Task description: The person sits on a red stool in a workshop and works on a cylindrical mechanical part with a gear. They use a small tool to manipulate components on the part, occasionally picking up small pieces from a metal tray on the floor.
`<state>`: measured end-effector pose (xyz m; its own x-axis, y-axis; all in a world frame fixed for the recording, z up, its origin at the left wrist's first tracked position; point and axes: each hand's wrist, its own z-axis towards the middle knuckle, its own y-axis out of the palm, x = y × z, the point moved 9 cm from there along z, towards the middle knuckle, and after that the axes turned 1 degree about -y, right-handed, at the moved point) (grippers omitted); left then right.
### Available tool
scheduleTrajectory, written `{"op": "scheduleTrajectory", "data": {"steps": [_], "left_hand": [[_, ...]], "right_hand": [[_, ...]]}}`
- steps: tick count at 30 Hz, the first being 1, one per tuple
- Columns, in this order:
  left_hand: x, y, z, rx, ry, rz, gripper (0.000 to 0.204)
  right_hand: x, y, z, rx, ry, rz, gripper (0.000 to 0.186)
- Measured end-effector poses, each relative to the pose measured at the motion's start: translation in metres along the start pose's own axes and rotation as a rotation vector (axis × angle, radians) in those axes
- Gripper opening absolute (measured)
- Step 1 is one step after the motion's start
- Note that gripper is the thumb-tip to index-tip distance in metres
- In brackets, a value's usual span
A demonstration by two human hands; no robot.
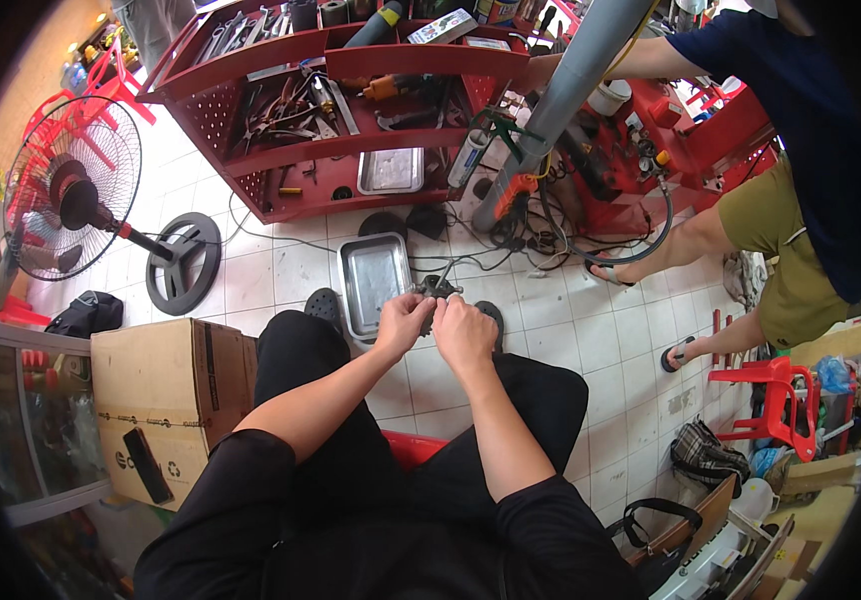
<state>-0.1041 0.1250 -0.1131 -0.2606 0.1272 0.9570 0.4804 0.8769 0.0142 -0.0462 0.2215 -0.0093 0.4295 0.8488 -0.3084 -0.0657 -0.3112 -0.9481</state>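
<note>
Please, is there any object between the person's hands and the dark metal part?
No, nothing visible. The left hand and right hand are both at the dark metal part, overlapping its near side in view; the metal tray is off to the left.

metal part (pixel 439 286): at the dial's centre, partly hidden by left hand (pixel 404 322) and right hand (pixel 465 328); too small to tell its kind
co-worker (pixel 816 170): two o'clock, head mostly cut off by the top edge
grey pole (pixel 587 72): one o'clock, upper end cut off
red seat (pixel 413 447): six o'clock, mostly hidden under black trousers (pixel 296 390)
</note>
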Motion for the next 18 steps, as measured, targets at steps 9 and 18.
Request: {"op": "scheduleTrajectory", "data": {"steps": [9,18], "left_hand": [[-0.009,0.001,0.003,-0.015,-0.027,-0.018,0.018],[0.009,-0.001,-0.004,0.042,-0.012,0.025,0.022]], "right_hand": [[-0.001,-0.005,-0.003,0.038,-0.014,0.037,0.03],[-0.002,-0.012,-0.003,0.091,-0.034,0.017,0.027]]}}
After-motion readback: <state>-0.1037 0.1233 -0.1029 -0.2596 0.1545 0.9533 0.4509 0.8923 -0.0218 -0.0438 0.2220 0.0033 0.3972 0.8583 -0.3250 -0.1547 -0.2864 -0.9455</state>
